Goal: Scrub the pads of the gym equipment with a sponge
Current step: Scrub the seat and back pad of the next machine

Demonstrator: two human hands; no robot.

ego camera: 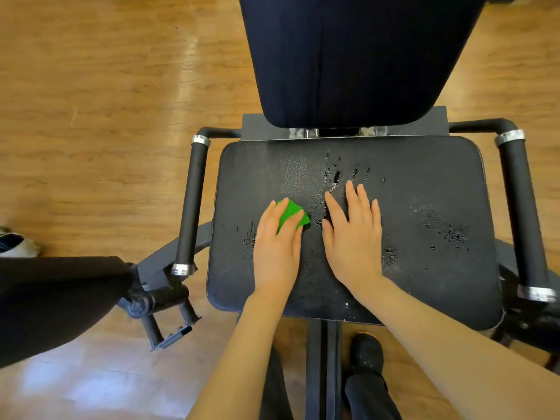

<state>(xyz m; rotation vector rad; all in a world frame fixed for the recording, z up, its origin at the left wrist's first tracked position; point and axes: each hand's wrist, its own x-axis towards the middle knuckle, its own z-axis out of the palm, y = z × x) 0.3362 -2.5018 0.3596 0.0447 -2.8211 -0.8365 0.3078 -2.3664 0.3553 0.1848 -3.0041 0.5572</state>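
The left hand (277,237) presses a bright green sponge (291,214) onto the seat pad (424,207), fingers curled over it. The right hand (353,234) lies flat just beside it, fingers straight and spread. The pad is a rounded black rectangle of pebbled vinyl, cracked and flaking in patches, wet near the sponge. A smooth dark backrest pad (357,56) rises behind. Cylindrical foam-gripped handles (191,204) with silver collars flank the seat above a glossy wood-plank floor (106,116).

Glossy wooden plank floor (106,122) fills the left of the frame. A black-and-white shoe (15,244) lies at the left edge; a black shoe (367,348) stands at bottom centre.
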